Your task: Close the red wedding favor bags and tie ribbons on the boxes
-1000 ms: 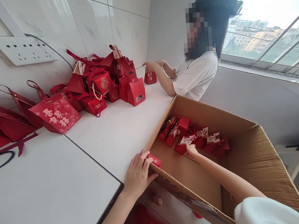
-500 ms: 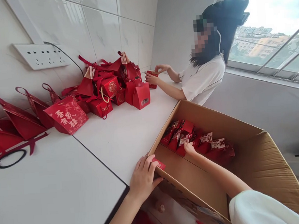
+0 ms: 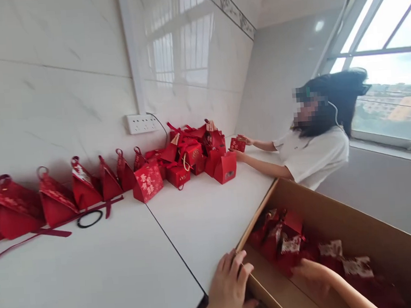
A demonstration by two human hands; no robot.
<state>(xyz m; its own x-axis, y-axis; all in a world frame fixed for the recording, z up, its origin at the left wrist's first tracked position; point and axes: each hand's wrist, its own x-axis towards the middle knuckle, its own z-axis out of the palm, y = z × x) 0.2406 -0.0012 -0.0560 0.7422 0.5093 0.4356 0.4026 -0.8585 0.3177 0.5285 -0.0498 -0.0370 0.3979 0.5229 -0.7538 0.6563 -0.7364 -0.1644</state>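
Note:
My left hand [image 3: 231,281] curls its fingers over the near-left rim of a large open cardboard box [image 3: 266,290], with the thumb lower on the outside wall. Inside that box, my right hand [image 3: 314,274] is low beside several red gift boxes [image 3: 280,242] that carry pale patterned tops. Motion blurs the right fingers, and whether they grip one of the gift boxes cannot be made out.
Along the tiled wall, a row of red peaked gift boxes [image 3: 57,197] leads to a heaped pile [image 3: 193,157] on the white table [image 3: 129,267]. A black ring [image 3: 89,219] and red ribbon [image 3: 52,232] lie there. Across the table, another person [image 3: 318,151] handles a red box [image 3: 237,144].
The view has tilted up and swung left, so things sit lower and further right. The red piece beside my left fingers no longer shows. My right hand stays among the gift boxes.

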